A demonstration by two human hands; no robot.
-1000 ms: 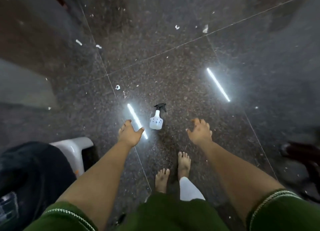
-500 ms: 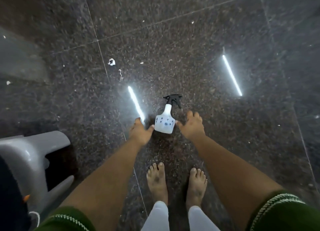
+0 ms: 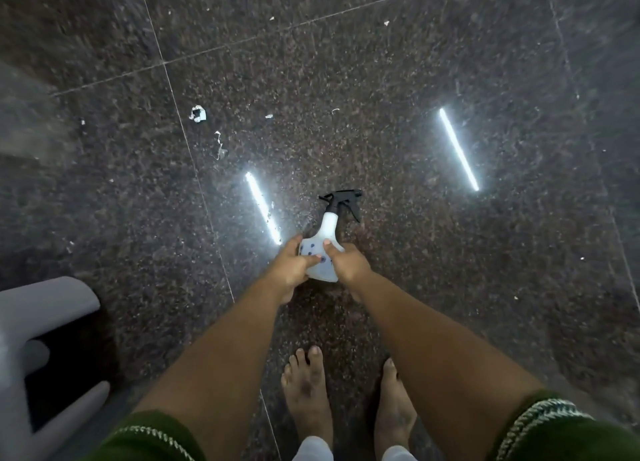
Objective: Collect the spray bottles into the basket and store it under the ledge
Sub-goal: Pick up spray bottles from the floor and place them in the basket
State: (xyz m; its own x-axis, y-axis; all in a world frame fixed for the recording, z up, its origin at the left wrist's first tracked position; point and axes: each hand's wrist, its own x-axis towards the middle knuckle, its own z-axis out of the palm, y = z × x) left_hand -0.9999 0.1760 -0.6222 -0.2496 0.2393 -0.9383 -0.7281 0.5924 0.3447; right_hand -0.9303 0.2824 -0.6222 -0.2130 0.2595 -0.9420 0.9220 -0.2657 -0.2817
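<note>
A white spray bottle (image 3: 325, 239) with blue dots and a black trigger head stands on the dark granite floor just ahead of my bare feet. My left hand (image 3: 289, 270) wraps the bottle's left side with the thumb on its front. My right hand (image 3: 348, 265) holds the right side of the body, thumb pressed on the shoulder. The black nozzle points away from me and to the right. No basket and no ledge are in view.
A grey plastic stool or chair (image 3: 38, 353) stands at the lower left, close to my left arm. Small white scraps of litter (image 3: 198, 113) lie on the floor further out. Two bright strip-light reflections (image 3: 459, 149) show on the polished tiles.
Both hands have closed in from either side and now grip the bottle's body. My view has dropped lower and nearer to the floor.
</note>
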